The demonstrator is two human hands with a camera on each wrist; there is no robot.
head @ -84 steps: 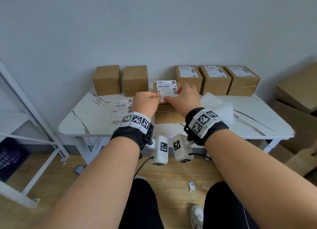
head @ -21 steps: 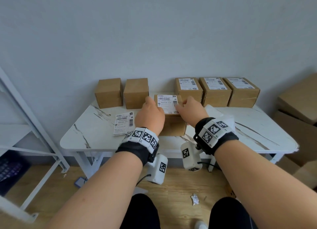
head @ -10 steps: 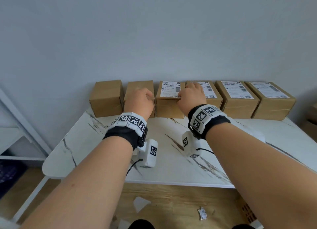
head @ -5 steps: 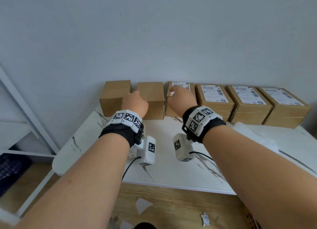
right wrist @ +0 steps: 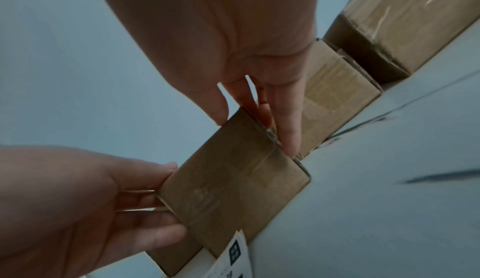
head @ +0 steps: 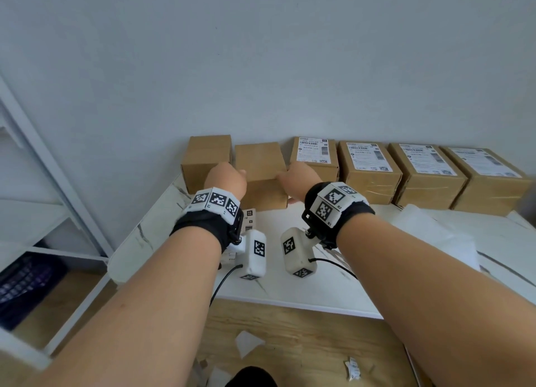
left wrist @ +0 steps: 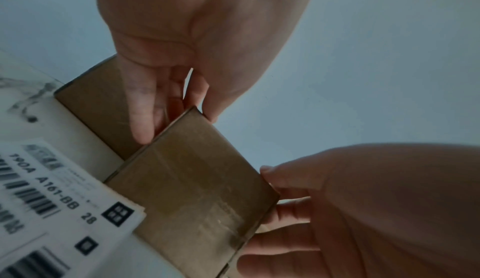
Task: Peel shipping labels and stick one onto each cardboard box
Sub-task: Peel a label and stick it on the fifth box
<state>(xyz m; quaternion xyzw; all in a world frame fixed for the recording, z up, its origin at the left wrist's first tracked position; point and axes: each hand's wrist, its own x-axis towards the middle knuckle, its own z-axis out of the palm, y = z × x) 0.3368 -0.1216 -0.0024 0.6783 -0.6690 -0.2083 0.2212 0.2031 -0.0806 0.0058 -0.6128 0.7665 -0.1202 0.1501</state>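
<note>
A plain unlabelled cardboard box stands in the back row, second from the left and a little forward of its neighbours. My left hand grips its left side, fingers down in the gap beside the other plain box. My right hand grips its right side, fingers between it and a labelled box. Both thumbs lie on its top edge. Three more labelled boxes continue the row to the right. A sheet of shipping labels lies on the table under my left wrist.
The white marble table stands against a grey wall. Crumpled white backing paper lies on its right part. A white metal shelf stands at the left. Paper scraps lie on the wooden floor below.
The newly labelled box was pushed back into the row against the wall. Both hands then left it and moved left onto the plain box beside it.
</note>
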